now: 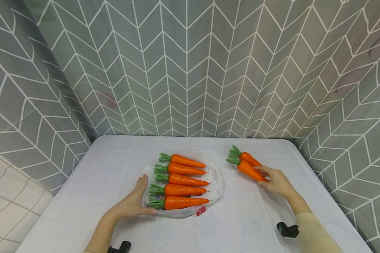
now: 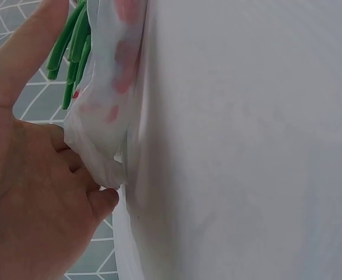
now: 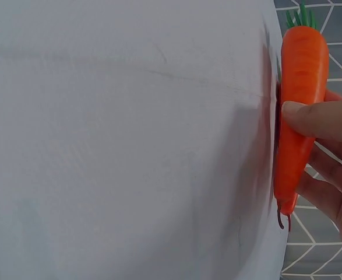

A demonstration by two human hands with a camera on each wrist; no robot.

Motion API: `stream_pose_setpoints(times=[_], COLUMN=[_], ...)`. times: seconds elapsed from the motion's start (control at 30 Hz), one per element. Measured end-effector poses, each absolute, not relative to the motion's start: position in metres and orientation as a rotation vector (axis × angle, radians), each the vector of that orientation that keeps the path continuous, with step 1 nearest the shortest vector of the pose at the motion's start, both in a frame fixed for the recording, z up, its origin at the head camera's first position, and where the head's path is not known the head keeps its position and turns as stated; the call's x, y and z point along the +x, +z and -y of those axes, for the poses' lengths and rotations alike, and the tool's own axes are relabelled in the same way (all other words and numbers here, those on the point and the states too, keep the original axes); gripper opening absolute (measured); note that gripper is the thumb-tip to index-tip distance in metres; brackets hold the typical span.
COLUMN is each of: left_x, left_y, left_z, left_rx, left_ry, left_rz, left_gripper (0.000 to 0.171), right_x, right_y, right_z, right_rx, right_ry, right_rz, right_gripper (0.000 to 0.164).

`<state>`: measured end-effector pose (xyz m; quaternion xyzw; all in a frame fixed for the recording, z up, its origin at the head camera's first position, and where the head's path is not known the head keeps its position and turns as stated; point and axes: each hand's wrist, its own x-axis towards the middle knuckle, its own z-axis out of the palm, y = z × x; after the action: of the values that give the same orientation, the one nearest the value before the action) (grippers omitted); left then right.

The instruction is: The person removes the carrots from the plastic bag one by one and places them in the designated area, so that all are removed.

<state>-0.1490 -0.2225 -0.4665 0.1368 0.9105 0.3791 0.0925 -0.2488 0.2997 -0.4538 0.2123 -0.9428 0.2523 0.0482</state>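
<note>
Several orange carrots (image 1: 185,181) with green tops lie side by side on a clear plastic bag (image 1: 216,182) with red print. My left hand (image 1: 133,200) is at the bag's left edge, thumb and fingers spread, touching the plastic (image 2: 98,140) beside the green tops (image 2: 77,44). To the right, my right hand (image 1: 276,179) pinches a carrot (image 1: 248,171) near its thin end, the thumb on its near side and the other fingers behind. A second carrot (image 1: 249,159) lies right alongside it, mostly hidden behind the first in the right wrist view.
A white cloth covers the table (image 1: 228,228). Grey curtains (image 1: 187,70) with white zigzag lines hang behind and at both sides. Black wrist devices (image 1: 287,230) show at both forearms.
</note>
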Motion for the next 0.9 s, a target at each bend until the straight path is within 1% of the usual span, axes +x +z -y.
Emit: stream_pose_setpoints(times=[0.4, 0.63, 0.9], left_x=[-0.1476, -0.1475, -0.148], left_y=[-0.464, -0.464, -0.4643], left_z=[0.2213, 0.2217, 0.2213], left_rx=[0.405, 0.404, 0.399], left_ry=[1.132, 1.126, 1.127], left_rz=[-2.698, -2.697, -2.693], left_gripper=[0.131, 0.13, 0.131], right_x=[-0.2539, -0.256, -0.2549], right_y=[-0.4581, -0.4604, -0.4631], right_z=[-0.2951, -0.2951, -0.2942], right_rx=[0.606, 0.585, 0.482], right_ry=[0.653, 0.634, 0.565], right_rz=[2.926, 2.88, 2.892], right_gripper=[0.047, 0.042, 0.041])
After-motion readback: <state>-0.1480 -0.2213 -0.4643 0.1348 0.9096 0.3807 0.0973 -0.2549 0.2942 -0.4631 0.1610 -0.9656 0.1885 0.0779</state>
